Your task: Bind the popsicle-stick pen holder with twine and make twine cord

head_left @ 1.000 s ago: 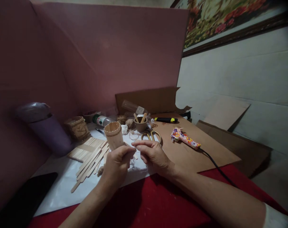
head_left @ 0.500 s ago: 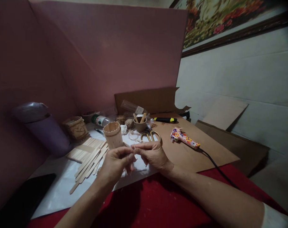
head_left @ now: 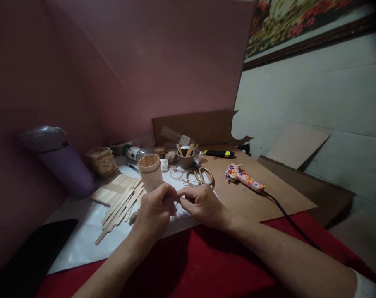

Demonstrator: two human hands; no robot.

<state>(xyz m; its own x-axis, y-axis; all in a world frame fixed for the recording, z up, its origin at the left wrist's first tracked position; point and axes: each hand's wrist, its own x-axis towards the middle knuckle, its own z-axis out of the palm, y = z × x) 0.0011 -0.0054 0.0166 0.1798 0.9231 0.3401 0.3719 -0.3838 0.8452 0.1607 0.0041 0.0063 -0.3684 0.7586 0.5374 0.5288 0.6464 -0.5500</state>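
Note:
Both hands meet fingertip to fingertip over the white sheet [head_left: 73,244]. My left hand [head_left: 158,209] is closed in a pinch, and what it grips is too small to make out. Facing it, my right hand [head_left: 203,205] pinches too, its thumb and index finger pressed at the same spot. Just behind my left hand stands a wooden cup with a scalloped rim [head_left: 150,174]. Flat wooden sticks [head_left: 121,207] lie fanned out to the left of it. Gold-handled scissors [head_left: 200,177] rest beyond my right hand.
A patterned glue gun [head_left: 243,178] with a black cable and a yellow-black cutter [head_left: 219,153] lie on brown cardboard [head_left: 268,203]. Farther back are a small pot with sticks [head_left: 185,159], plastic bottles [head_left: 135,152] and a carved box [head_left: 102,162]. A purple bottle [head_left: 66,169] stands left.
The view has shifted slightly, so the objects sit a little farther right. My left hand has turned, with its back more toward the camera, and both hands remain pinched together.

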